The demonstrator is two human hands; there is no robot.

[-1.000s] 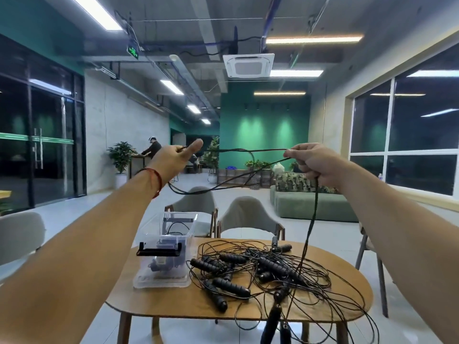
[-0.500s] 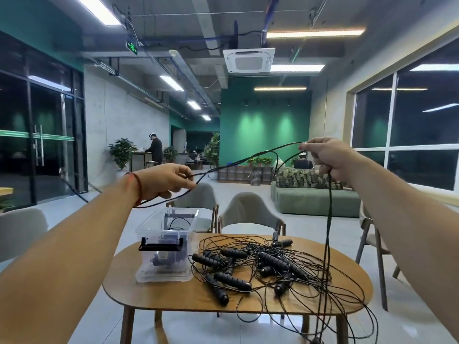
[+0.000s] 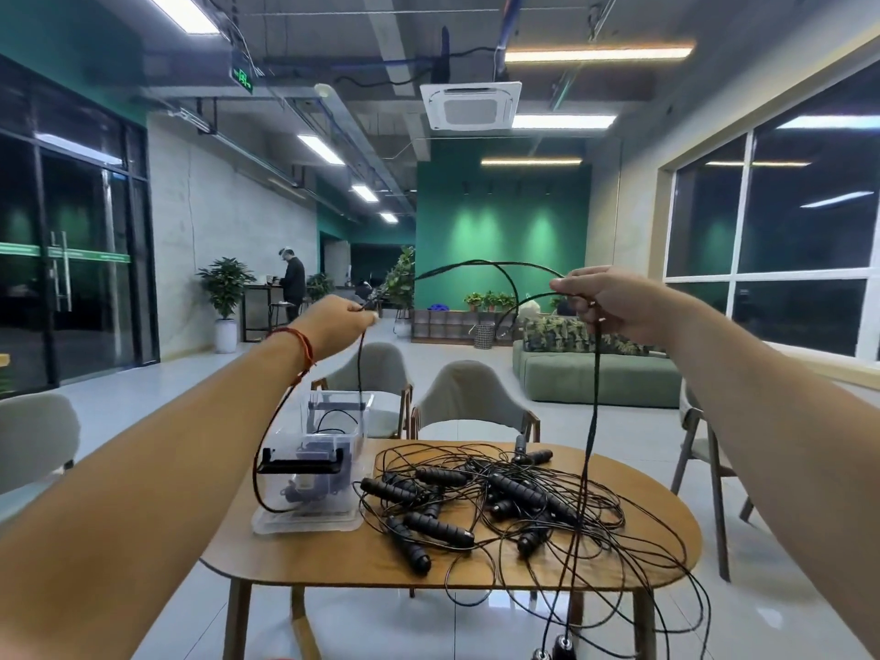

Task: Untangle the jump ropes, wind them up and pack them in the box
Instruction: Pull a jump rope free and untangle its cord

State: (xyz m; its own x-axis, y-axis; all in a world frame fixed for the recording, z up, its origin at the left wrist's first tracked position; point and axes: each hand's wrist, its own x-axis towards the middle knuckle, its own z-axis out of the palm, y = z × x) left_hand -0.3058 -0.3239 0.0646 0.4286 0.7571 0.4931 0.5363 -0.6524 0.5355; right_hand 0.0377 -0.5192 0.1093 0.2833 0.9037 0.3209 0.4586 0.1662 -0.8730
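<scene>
While both arms reach out above the table (image 3: 305,559), the L hand (image 3: 340,326) pinches a thin black rope (image 3: 476,264) betw. thumb & fingertips, other fingers curled in; the R hand (image 3: 614,302) is closed in a loose fist round the same rope, knuckles up; betw. the 2 hands the rope rises in an arch, higher than either grip, w/ a smaller loop curving down just left of the R hand; from under the R fist a strand drops straight down, crosses in front of the heap and past the table's near edge, ending at 2 handles (image 3: 563,650) hanging at the bottom of the view; from the L pinch another strand falls toward the box (image 3: 333,421), and a long loop sags below the L wrist in front of the box's near-left corner; whether it touches the box, can't tell; red bracelet (image 3: 302,343) on L wrist.

Other jump ropes (image 3: 476,493) lie in a tangled heap on the table's middle & right, black grips mixed w/ thin cords, some cords spilling over the near-right edge; box is clear plastic, on the table's left part, just beside the heap; a bit of black cord shows thru its wall; 2 grey chairs (image 3: 471,397) behind the table; green sofa (image 3: 595,378) further back; a person (image 3: 293,288) stands far off at left.
</scene>
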